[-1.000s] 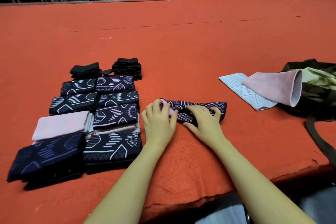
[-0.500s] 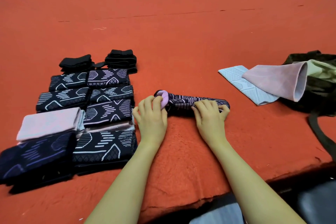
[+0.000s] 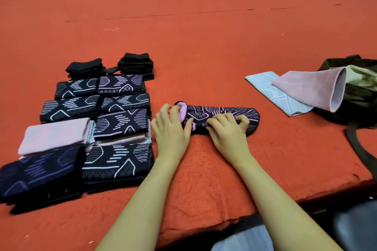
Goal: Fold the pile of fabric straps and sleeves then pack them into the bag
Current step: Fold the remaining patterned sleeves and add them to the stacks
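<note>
Red carpet covers the bench, where the sleeve (image 3: 220,117) lies lengthwise along the near edge, left hand (image 3: 171,128) pinching its left end, right hand (image 3: 228,132) gripping mid-length, bag (image 3: 359,96) far right.

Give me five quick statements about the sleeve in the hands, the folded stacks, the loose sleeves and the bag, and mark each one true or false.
1. Both hands grip the dark patterned sleeve. True: the left hand holds its lilac-lined end, the right hand its middle.
2. The folded stacks lie to the right of the hands. False: they lie to the left.
3. The pink sleeve lies partly over the pale blue sleeve. True.
4. The dark bag sits among the folded stacks. False: it sits at the far right, beside the loose sleeves.
5. The work surface is green. False: the red carpet covers it.
</note>
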Tool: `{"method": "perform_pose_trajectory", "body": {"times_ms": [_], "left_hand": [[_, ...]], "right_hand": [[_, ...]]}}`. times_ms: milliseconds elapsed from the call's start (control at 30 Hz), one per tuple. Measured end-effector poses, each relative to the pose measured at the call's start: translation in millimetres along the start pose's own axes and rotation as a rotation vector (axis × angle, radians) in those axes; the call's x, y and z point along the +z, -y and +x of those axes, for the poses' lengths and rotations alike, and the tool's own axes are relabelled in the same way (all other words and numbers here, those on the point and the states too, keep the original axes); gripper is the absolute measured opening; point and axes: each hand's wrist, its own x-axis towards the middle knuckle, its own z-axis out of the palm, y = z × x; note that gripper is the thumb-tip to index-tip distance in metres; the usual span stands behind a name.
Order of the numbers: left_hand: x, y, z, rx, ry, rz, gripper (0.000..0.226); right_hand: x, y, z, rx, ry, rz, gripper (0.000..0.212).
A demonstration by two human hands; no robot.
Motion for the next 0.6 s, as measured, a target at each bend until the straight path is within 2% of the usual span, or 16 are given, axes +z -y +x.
{"method": "perform_pose_trajectory", "body": {"times_ms": [100, 300, 400, 467, 533, 600], "left_hand": [[0.2, 3.8, -1.7, 0.013, 0.019, 0.032, 0.029], [-13.6, -7.0, 1.2, -0.054, 0.157, 0.133, 0.032], [-26.4, -11.5, 3.5, -0.033, 0.146, 0.176, 0.032], [-32.0, -8.5, 3.6, -0.020, 0.151, 0.236, 0.024], [-36.1, -5.1, 0.2, -0.007, 0.227, 0.299, 0.014], [-40.2, -5.4, -9.2, -0.011, 0.328, 0.372, 0.015]], "right_hand": [[-1.5, 0.2, -1.3, 0.006, 0.018, 0.057, 0.012], [-10.7, -0.9, -2.9, 0.042, 0.074, 0.181, 0.014], [-17.1, -2.5, -6.3, 0.070, 0.099, 0.222, 0.014], [-21.4, -2.0, -10.6, 0.062, 0.104, 0.215, 0.015], [-25.4, -1.9, -13.9, 0.072, 0.100, 0.181, 0.016], [-29.3, -0.8, -18.0, 0.070, 0.100, 0.139, 0.017]]}}
